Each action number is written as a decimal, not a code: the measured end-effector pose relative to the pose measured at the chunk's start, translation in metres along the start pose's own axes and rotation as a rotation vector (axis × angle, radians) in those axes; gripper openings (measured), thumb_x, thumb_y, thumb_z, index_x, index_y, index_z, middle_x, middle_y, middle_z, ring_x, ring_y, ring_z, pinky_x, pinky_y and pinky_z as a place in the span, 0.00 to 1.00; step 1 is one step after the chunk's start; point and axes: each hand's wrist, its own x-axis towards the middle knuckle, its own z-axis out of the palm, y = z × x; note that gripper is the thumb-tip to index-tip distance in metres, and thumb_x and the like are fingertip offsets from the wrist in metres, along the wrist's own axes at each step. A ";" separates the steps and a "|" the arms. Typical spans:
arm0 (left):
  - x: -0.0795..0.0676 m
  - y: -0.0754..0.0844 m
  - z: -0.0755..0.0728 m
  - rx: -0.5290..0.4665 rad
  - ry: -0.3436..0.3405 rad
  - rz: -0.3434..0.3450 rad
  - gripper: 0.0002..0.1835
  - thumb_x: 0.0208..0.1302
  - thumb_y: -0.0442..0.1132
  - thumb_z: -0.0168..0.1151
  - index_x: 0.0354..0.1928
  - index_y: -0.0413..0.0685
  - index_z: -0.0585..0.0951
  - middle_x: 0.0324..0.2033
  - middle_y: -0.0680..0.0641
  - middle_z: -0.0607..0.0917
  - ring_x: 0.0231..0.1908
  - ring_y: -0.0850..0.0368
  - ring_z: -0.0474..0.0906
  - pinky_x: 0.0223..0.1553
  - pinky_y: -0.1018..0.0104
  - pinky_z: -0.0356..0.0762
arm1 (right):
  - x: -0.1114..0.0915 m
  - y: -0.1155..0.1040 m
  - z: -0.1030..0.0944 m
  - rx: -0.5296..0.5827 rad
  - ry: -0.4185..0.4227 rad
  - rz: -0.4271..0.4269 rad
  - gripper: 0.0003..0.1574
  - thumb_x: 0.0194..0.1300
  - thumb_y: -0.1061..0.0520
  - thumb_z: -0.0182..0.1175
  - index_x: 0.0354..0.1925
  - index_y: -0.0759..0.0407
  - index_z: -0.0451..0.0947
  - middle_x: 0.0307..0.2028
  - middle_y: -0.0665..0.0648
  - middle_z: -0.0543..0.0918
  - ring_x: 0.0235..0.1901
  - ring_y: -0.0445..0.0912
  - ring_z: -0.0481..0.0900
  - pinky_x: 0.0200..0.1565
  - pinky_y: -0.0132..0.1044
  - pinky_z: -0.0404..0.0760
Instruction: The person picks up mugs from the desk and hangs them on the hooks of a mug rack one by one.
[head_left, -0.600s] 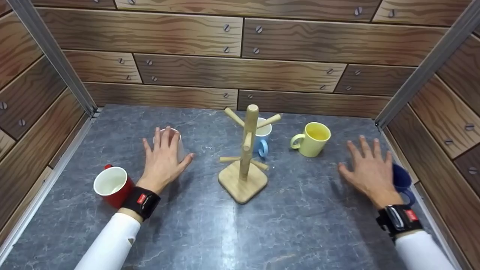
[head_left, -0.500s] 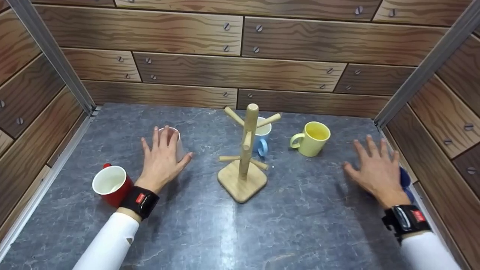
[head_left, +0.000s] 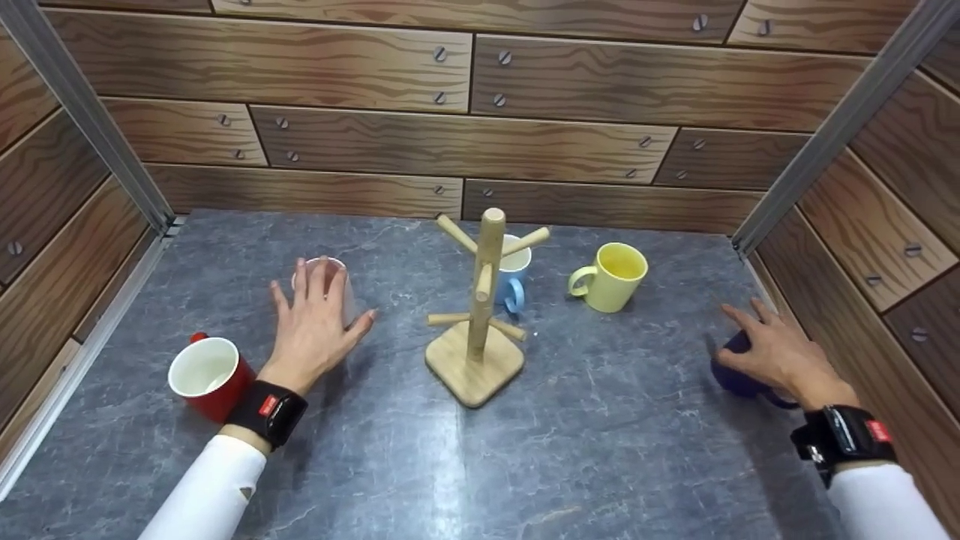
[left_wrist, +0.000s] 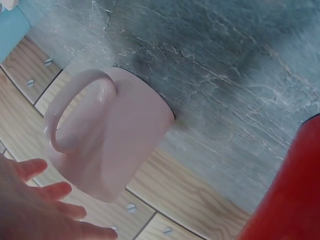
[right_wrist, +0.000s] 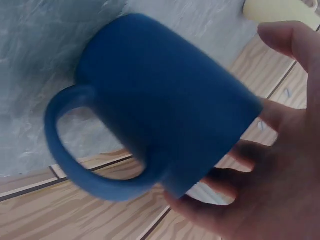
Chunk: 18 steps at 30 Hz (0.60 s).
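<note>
In the head view my left hand (head_left: 309, 337) is spread above a pale pink mug (head_left: 341, 289), partly covering it. The left wrist view shows this pink mug (left_wrist: 112, 132) apart from the fingertips (left_wrist: 60, 190). At the right side, my right hand (head_left: 784, 360) reaches over a navy blue mug (head_left: 735, 371). The right wrist view shows the navy mug (right_wrist: 165, 95) with several fingers near its rim and the thumb (right_wrist: 285, 37) apart from it. Whether the fingers touch the rim is unclear. A wooden mug tree (head_left: 480, 330) stands between the hands.
A red mug (head_left: 217, 379) stands beside the left wrist. Behind the mug tree is a light blue mug (head_left: 512, 281), partly hidden. A yellow mug (head_left: 613, 277) stands farther right. Wood-patterned walls (head_left: 360, 135) enclose the grey tabletop (head_left: 577, 420).
My right hand has turned and lowered around the navy mug, whose visible body now shows left of the hand. The left hand stays above the pink mug. The head view has shifted slightly.
</note>
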 end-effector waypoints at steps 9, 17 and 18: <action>0.001 0.000 -0.001 -0.008 -0.002 0.004 0.48 0.68 0.66 0.60 0.77 0.39 0.63 0.76 0.29 0.57 0.77 0.26 0.42 0.70 0.19 0.35 | -0.012 0.017 -0.002 0.058 0.006 -0.017 0.51 0.69 0.39 0.65 0.77 0.62 0.59 0.69 0.86 0.56 0.63 0.84 0.59 0.54 0.81 0.65; 0.003 0.001 0.002 -0.011 0.004 0.008 0.47 0.68 0.65 0.60 0.77 0.39 0.64 0.76 0.29 0.57 0.77 0.26 0.42 0.70 0.19 0.36 | -0.019 0.014 -0.006 0.058 0.070 -0.016 0.54 0.66 0.24 0.60 0.71 0.63 0.68 0.63 0.84 0.68 0.60 0.82 0.65 0.51 0.81 0.67; 0.004 0.001 0.002 -0.011 0.009 0.010 0.47 0.68 0.65 0.61 0.76 0.39 0.64 0.76 0.29 0.57 0.77 0.26 0.42 0.70 0.19 0.36 | -0.019 0.011 -0.007 0.062 0.073 -0.010 0.55 0.66 0.23 0.59 0.71 0.63 0.69 0.63 0.84 0.68 0.60 0.81 0.65 0.52 0.81 0.66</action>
